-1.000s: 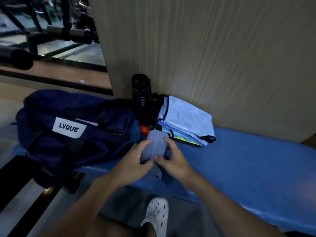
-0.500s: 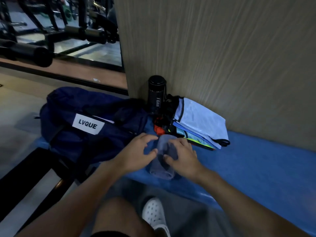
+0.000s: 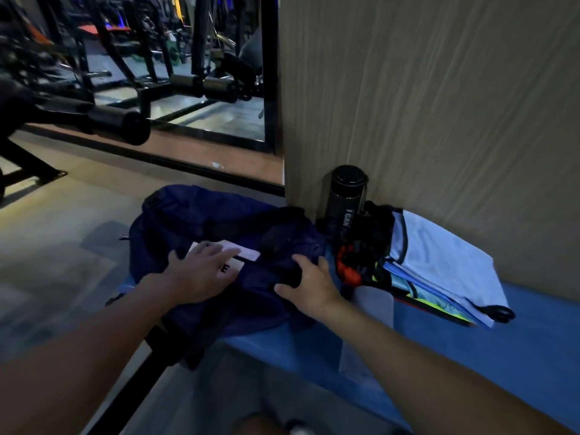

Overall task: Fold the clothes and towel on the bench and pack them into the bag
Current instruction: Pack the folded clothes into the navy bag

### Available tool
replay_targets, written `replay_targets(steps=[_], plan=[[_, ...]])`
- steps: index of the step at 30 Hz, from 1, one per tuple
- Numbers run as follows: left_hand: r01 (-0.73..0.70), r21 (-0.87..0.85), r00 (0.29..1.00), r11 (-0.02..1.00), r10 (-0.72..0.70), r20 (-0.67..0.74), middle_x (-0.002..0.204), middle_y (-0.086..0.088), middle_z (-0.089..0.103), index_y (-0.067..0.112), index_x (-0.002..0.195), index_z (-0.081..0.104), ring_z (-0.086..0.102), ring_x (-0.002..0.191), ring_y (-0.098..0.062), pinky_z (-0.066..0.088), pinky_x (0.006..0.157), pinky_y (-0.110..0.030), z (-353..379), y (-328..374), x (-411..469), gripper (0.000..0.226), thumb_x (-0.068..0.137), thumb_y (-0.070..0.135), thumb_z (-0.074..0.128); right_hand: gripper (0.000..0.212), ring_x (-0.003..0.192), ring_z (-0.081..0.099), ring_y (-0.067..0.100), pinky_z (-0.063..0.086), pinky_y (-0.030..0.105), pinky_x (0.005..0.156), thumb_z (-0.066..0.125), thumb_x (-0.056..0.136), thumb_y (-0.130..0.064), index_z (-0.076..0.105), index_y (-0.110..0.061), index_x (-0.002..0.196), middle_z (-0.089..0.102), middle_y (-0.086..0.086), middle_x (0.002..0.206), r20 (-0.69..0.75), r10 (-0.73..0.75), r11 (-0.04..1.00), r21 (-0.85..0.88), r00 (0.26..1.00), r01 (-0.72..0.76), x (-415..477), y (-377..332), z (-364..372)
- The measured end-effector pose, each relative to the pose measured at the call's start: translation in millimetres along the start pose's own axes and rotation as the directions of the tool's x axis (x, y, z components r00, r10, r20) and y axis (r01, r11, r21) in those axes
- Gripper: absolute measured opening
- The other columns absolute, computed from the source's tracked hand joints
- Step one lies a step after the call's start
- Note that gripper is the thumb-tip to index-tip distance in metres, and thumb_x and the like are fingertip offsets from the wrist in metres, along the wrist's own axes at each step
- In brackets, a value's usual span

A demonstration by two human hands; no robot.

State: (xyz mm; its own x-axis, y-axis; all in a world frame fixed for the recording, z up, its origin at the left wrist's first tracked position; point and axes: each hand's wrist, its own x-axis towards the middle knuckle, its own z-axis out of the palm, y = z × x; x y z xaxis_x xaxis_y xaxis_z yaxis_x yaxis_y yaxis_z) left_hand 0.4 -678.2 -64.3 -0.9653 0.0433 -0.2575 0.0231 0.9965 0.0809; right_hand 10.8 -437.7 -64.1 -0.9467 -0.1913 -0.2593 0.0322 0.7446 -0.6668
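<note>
With folding done, my left hand point(image 3: 204, 274) lay flat on the navy fabric bag point(image 3: 219, 221); my right hand point(image 3: 309, 285), at three o'clock, pinched its flap; opening it came next.

Soft, matt navy cloth on the bag point(image 3: 219, 221), creased and limp, with a smooth white label point(image 3: 233, 257) sewn on. Smooth blue padding with a slight sheen on the bench point(image 3: 518, 350). Thin, smooth sports fabric in the folded clothes point(image 3: 439, 265); dull grey cloth in the towel point(image 3: 375, 304). Glossy black finish on the bottle point(image 3: 345, 199). Matt, vertically grained wood-look panel point(image 3: 423, 105) behind.
</note>
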Motion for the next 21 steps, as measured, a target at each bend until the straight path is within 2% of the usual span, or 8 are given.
replay_targets(steps=[3, 7, 9, 11, 14, 17, 19, 21], plan=[[-0.023, 0.018, 0.999, 1.000, 0.024, -0.038, 0.157, 0.013, 0.023, 0.050, 0.151, 0.018, 0.014, 0.148, -0.016, 0.024, 0.110, -0.060, 18.7, 2.1, -7.4, 0.055, 0.098, 0.061, 0.027, 0.069, 0.133, 0.034, 0.037, 0.037, 0.037, 0.110, 0.069, 0.088, -0.022, 0.032, -0.030, 0.146, 0.003, 0.011, 0.155, -0.040, 0.019, 0.999, -0.044, 0.999, -0.021, 5.3, 1.0, 9.8], [-0.005, 0.077, 0.998, 0.997, 0.009, -0.061, 0.151, 0.006, 0.029, 0.050, 0.150, 0.017, 0.028, 0.138, -0.022, 0.031, 0.107, -0.052, 29.5, 3.8, -22.2, 0.073, 0.082, 0.074, 0.010, 0.054, 0.097, 0.047, 0.026, 0.044, 0.030, 0.101, 0.053, 0.086, 0.007, 0.045, -0.020, 0.132, 0.021, 0.012, 0.136, -0.090, 0.030, 0.997, -0.067, 0.995, -0.036, 8.9, 4.7, 7.0], [-0.025, 0.078, 0.996, 0.997, 0.032, -0.078, 0.153, 0.002, 0.025, 0.049, 0.149, 0.017, 0.032, 0.134, -0.026, 0.036, 0.105, -0.050, 27.2, 2.0, -27.4, 0.074, 0.080, 0.073, 0.010, 0.054, 0.098, 0.051, 0.028, 0.043, 0.027, 0.098, 0.051, 0.084, 0.008, 0.051, -0.020, 0.131, 0.036, 0.015, 0.135, -0.126, 0.023, 0.993, -0.109, 0.992, -0.036, 14.2, 9.7, 0.5], [-0.063, -0.002, 0.994, 0.998, 0.062, -0.090, 0.153, 0.001, 0.023, 0.047, 0.150, 0.021, 0.034, 0.133, -0.024, 0.040, 0.103, -0.043, 20.7, -1.8, -31.5, 0.061, 0.092, 0.067, 0.027, 0.053, 0.109, 0.056, 0.032, 0.045, 0.028, 0.096, 0.051, 0.083, 0.007, 0.056, -0.018, 0.130, 0.055, 0.017, 0.128, -0.175, 0.020, 0.990, -0.135, 0.984, -0.045, 19.4, 13.5, -6.6], [-0.089, 0.027, 0.963, 0.996, 0.093, -0.252, 0.145, 0.000, 0.035, 0.037, 0.149, 0.036, 0.039, 0.126, -0.021, 0.043, 0.099, -0.038, 9.5, -15.3, -35.3, 0.063, 0.093, 0.063, 0.024, 0.054, 0.116, 0.057, 0.034, 0.047, 0.036, 0.100, 0.049, 0.086, 0.008, 0.056, -0.015, 0.134, 0.061, 0.017, 0.125, -0.214, 0.044, 0.991, -0.115, 0.976, -0.070, 23.8, 19.0, -13.2], [0.057, 0.132, 0.932, 0.990, -0.006, -0.362, 0.158, -0.009, 0.023, 0.039, 0.148, 0.037, 0.020, 0.144, -0.031, 0.024, 0.113, -0.048, -0.6, -36.0, -33.1, 0.063, 0.092, 0.062, 0.022, 0.055, 0.115, 0.056, 0.036, 0.049, 0.040, 0.098, 0.050, 0.086, 0.007, 0.053, -0.014, 0.137, 0.059, 0.020, 0.127, -0.220, 0.044, 0.995, -0.082, 0.974, -0.063, 28.3, 24.6, -11.3], [0.173, 0.131, 0.941, 0.976, -0.124, -0.314, 0.165, -0.009, -0.001, 0.048, 0.150, 0.026, -0.008, 0.151, -0.030, 0.004, 0.118, -0.055, -3.4, -57.5, -25.3, 0.055, 0.097, 0.061, 0.033, 0.051, 0.110, 0.057, 0.034, 0.050, 0.037, 0.094, 0.054, 0.087, 0.002, 0.054, -0.015, 0.135, 0.058, 0.020, 0.125, -0.228, 0.049, 0.999, 0.024, 0.972, -0.045, 30.3, 27.1, -7.7], [0.251, 0.128, 0.937, 0.960, -0.208, -0.279, 0.164, -0.010, -0.016, 0.053, 0.150, 0.020, -0.019, 0.150, -0.032, -0.003, 0.117, -0.060, -8.3, -78.3, -17.5, 0.058, 0.096, 0.063, 0.038, 0.048, 0.108, 0.058, 0.031, 0.052, 0.037, 0.092, 0.061, 0.089, -0.009, 0.053, -0.020, 0.135, 0.057, 0.015, 0.124, -0.230, 0.061, 0.986, 0.163, 0.971, -0.023, 30.1, 26.2, -2.2]])
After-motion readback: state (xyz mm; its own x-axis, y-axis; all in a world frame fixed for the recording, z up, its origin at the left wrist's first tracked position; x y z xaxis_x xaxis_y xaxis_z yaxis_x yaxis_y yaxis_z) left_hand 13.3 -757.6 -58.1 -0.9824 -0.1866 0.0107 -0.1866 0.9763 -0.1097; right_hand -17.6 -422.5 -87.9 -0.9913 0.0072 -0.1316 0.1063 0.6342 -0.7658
